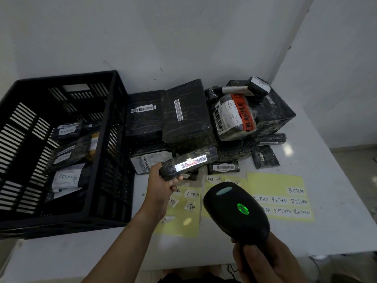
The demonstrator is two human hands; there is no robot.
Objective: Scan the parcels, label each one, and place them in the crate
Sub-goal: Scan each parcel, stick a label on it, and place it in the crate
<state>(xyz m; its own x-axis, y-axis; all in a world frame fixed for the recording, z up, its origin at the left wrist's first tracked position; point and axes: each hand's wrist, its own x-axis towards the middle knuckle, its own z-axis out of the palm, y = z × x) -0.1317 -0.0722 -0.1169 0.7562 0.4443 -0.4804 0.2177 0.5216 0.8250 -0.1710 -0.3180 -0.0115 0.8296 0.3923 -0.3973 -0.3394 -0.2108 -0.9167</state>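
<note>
Closest, the right hand wraps the handle of the scanner, green light on, nose aimed at the parcel so its barcode catches the beam. The left hand grips that parcel by one end above the table, barcode tilted up toward the scanner. RETURN label sheets lie beneath, handy for labelling. Farther back, the waiting pile sits beside the crate, which holds labelled parcels.

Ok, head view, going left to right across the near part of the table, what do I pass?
black crate → left hand → held parcel → scanner → right-hand yellow label sheet
</note>
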